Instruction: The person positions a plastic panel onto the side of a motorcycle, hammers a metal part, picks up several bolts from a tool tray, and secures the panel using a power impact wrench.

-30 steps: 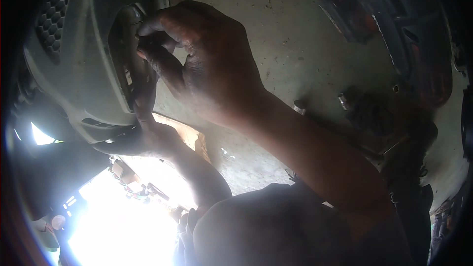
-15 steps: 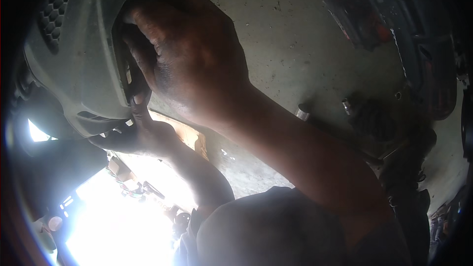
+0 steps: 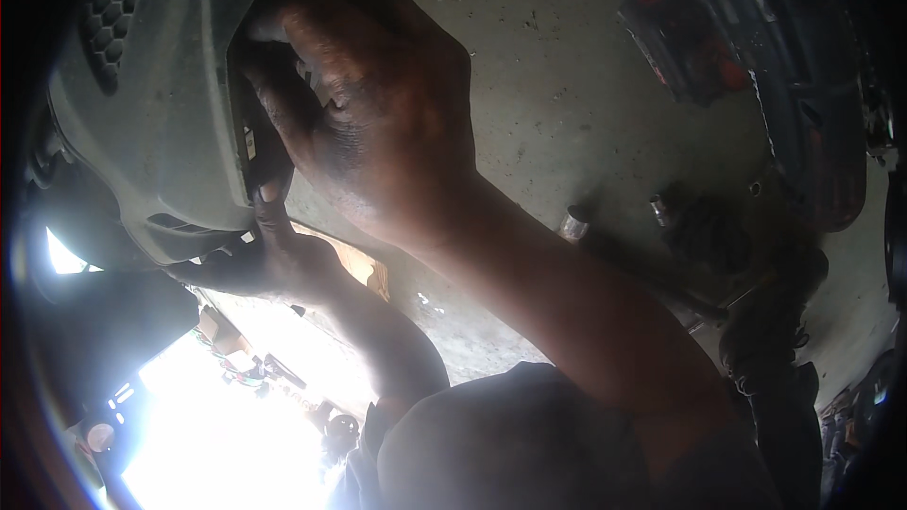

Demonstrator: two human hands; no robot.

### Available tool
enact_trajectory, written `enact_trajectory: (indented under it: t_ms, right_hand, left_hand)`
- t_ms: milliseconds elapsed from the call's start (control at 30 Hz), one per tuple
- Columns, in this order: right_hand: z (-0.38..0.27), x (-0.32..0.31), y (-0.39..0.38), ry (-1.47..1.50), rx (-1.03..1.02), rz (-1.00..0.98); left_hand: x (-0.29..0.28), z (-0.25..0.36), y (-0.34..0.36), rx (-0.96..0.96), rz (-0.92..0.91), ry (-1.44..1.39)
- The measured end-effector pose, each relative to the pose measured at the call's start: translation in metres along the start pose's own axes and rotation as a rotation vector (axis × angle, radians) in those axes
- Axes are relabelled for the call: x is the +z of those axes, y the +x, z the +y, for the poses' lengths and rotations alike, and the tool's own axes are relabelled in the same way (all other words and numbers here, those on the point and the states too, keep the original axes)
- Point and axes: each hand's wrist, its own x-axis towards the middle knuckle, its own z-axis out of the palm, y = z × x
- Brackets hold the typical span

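A grey plastic vehicle panel (image 3: 179, 132) with a honeycomb grille (image 3: 115, 24) fills the upper left. My left hand (image 3: 283, 260) grips its lower corner, thumb up along the edge and fingers spread beneath, beside a small slotted vent (image 3: 179, 224). Above it, my right hand (image 3: 378, 104) is at the panel's right edge. Its thumb and forefinger are bent together against that edge, and the dark gap there hides their tips, so what they pinch cannot be made out. A small pale bit (image 3: 249, 144) shows in the gap between my hands.
On the grey floor (image 3: 548, 66) to the right lie a dark and red object (image 3: 685, 47), a long dark moulded part (image 3: 817, 94), metal sockets (image 3: 573, 224) and a long-handled tool (image 3: 675, 293). Cardboard (image 3: 354, 260) lies behind my left wrist. Strong glare washes out the lower left.
My right hand has turned slightly at the panel's edge, its knuckles shifting a little. My left hand keeps its hold. The view has shifted slightly.
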Motion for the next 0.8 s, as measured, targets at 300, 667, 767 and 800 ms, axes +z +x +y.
enact_trajectory:
  t_ms: [300, 667, 767, 800]
  right_hand:
    - [0.003, 0.000, -0.002, -0.004, -0.038, 0.026]
    - [0.004, 0.001, -0.002, 0.004, -0.032, 0.025]
    - [0.004, 0.001, -0.002, -0.019, -0.034, 0.018]
    - [0.003, 0.002, -0.002, -0.031, -0.029, 0.018]
  left_hand:
    - [0.002, 0.000, 0.000, -0.002, 0.005, -0.037]
    - [0.002, -0.001, -0.002, -0.008, 0.016, -0.066]
    - [0.002, -0.002, -0.003, -0.015, 0.024, -0.088]
    - [0.000, -0.002, -0.002, -0.017, 0.029, -0.091]
